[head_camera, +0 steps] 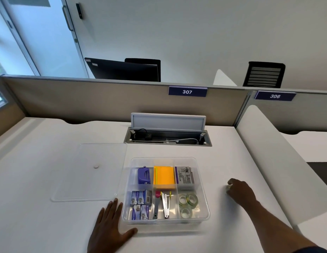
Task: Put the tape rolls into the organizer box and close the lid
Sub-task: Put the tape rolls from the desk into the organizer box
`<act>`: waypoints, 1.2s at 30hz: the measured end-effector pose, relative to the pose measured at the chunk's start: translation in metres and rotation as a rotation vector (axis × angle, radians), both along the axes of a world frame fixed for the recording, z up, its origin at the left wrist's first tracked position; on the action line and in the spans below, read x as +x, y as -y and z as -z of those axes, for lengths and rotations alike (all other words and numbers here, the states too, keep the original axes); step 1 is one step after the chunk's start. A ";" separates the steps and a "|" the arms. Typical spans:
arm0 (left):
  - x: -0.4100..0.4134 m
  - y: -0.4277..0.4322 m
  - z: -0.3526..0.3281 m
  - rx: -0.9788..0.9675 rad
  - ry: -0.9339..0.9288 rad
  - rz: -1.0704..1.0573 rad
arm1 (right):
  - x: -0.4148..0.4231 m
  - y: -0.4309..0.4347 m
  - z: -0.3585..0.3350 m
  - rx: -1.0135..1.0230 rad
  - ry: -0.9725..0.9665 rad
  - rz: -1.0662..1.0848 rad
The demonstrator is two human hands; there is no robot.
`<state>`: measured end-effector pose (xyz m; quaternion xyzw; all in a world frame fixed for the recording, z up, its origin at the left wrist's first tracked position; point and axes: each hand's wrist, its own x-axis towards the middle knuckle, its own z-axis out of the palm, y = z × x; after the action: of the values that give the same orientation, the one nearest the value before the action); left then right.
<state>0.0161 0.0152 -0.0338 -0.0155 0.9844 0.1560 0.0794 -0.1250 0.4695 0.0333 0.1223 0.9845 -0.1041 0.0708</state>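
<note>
A clear organizer box (204,189) stands open on the white desk. Its near right compartment holds three tape rolls (188,204) with green edges. The clear lid (89,172) lies flat on the desk to the left of the box. My left hand (109,227) rests flat on the desk against the box's near left corner, fingers spread. My right hand (240,191) is on the desk to the right of the box, fingers curled over a small tape roll (228,187) that barely shows under the fingertips.
The other compartments hold a purple hole punch (143,175), yellow sticky notes (163,177), a grey box (185,177), staple boxes (140,205) and staple removers (163,203). An open cable hatch (167,137) lies behind the box. A white divider (268,152) bounds the desk on the right.
</note>
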 end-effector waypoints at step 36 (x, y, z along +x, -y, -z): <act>0.002 0.003 0.011 -0.021 -0.090 0.002 | 0.031 0.122 -0.047 -0.167 0.165 -0.542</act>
<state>0.0178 0.0120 -0.0449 -0.0081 0.9886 0.1463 0.0351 -0.0938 0.3479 0.0804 -0.1431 0.9602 -0.1517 0.1858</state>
